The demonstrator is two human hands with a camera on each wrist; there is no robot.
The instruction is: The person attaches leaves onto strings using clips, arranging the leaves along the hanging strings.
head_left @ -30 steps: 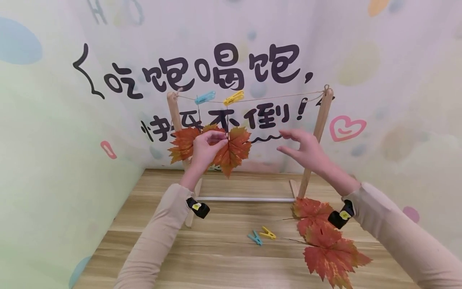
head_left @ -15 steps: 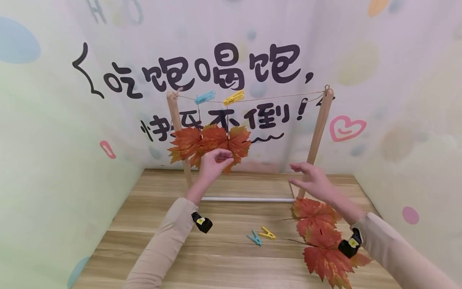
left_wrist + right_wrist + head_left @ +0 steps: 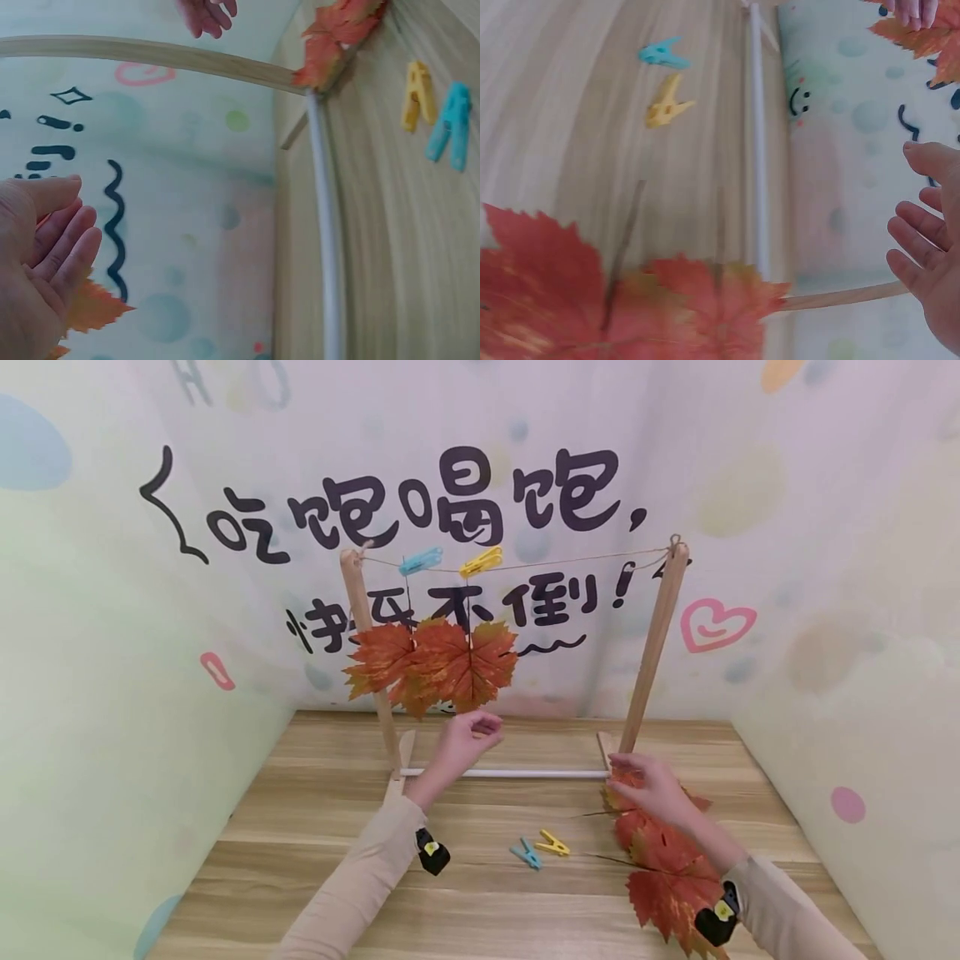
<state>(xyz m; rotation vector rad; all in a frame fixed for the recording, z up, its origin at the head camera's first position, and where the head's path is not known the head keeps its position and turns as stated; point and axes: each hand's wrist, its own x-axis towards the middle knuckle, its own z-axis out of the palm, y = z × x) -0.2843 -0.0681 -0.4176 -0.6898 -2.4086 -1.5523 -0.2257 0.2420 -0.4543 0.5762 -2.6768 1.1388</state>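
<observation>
My left hand [image 3: 467, 742] is just below the hanging maple leaves, its fingers loosely bent and nothing in them. Lower on the right, my right hand [image 3: 648, 787] hovers over two red maple leaves on the table, the front one [image 3: 671, 889] nearest me; its fingers are relaxed and hold nothing. One hanging leaf [image 3: 382, 652] is pinned to the string by a blue clothespin [image 3: 422, 561]. A yellow clothespin [image 3: 482, 562] pins the other leaf [image 3: 480, 664], which overlaps it. On the table lie a loose blue clothespin [image 3: 527, 853] and a loose yellow clothespin [image 3: 552, 843].
The string [image 3: 570, 562] runs between a left wooden post [image 3: 367, 635] and a right wooden post [image 3: 654, 643]. A white rod [image 3: 532, 773] joins their feet near the tabletop [image 3: 465, 902]. Behind stands a wall [image 3: 555, 402] with printed lettering.
Both hands have come down: the left from in front of the hanging leaves to beneath them, the right from beside the post to above the table leaves. The hanging leaves stay clipped.
</observation>
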